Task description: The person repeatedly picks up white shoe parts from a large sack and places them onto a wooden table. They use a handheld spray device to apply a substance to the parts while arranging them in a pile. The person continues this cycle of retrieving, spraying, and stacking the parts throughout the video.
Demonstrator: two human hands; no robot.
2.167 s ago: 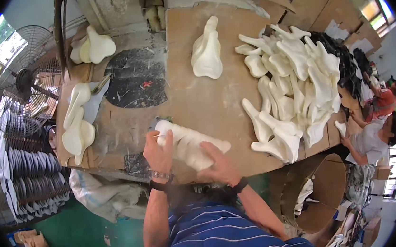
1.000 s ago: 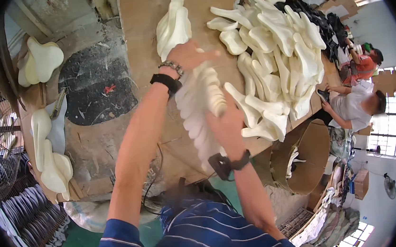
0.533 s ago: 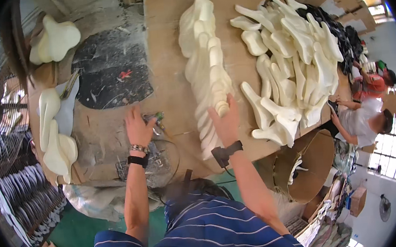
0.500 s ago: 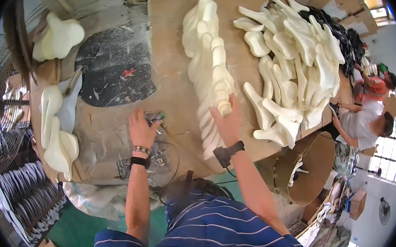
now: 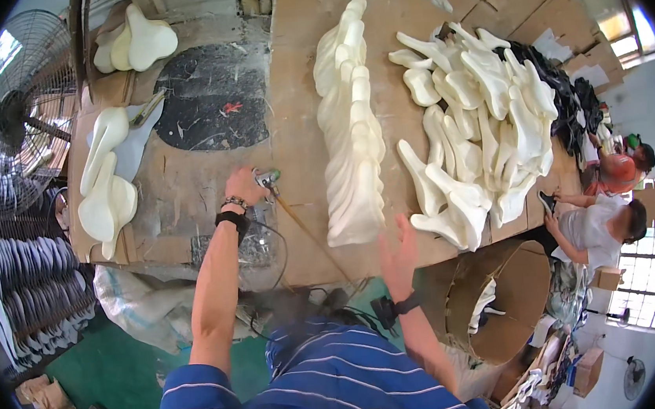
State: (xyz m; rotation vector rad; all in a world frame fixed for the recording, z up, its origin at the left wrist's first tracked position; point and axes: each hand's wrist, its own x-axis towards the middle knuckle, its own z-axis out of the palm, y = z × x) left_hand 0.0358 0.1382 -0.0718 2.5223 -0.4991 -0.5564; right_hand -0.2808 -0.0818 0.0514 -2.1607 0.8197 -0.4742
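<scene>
A long row of overlapping cream foam pieces [image 5: 350, 123] lies along the middle of the brown work board [image 5: 310, 230]. My left hand [image 5: 245, 187] is closed around a small spray tool [image 5: 268, 180] with a thin hose, just left of the row's near end. My right hand [image 5: 397, 249] hovers open above the board's near edge, slightly right of the row, holding nothing.
A heap of cream foam shapes [image 5: 477, 119] fills the board's right side. More cream pieces [image 5: 106, 194] lie at the left beside a black patch [image 5: 211, 105]. A fan [image 5: 15, 116] and stacked grey soles [image 5: 24, 289] stand far left. Two people [image 5: 607, 205] sit at the right.
My two hands carried a stack of foam pieces forward and spread it into a long row. My left hand then went to the spray tool, and my right hand drew back off the row.
</scene>
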